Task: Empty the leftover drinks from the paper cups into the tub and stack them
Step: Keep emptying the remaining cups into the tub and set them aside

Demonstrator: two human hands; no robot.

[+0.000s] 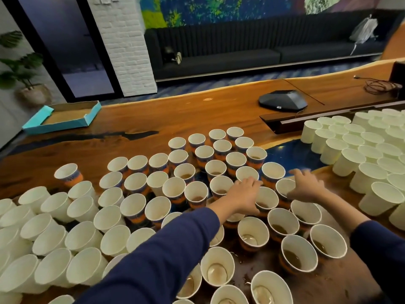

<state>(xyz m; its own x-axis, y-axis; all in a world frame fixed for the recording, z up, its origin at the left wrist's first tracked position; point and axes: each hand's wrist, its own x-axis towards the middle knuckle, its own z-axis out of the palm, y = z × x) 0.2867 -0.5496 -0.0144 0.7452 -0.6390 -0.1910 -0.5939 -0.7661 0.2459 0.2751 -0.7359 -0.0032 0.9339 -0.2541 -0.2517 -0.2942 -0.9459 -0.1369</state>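
Several paper cups with orange and blue bands (pixel 197 194) stand open on the wooden table (pixel 197 113), many holding a little brown drink (pixel 291 257). My left hand (pixel 241 196) reaches palm down over the rims in the middle of this group, its fingers stretched forward. My right hand (pixel 306 185) is blurred and hovers with spread fingers over the cups just to the right. Neither hand plainly holds a cup. No tub shows in this view.
Plain white cups (pixel 83 238) crowd the near left, and more white cups (pixel 350 161), apparently upside down, fill the right. A teal cardboard tray (pixel 63 116) lies far left, a speakerphone (pixel 282 99) and cable (pixel 381 85) at the back. Spilled drops (pixel 328 281) wet the near right.
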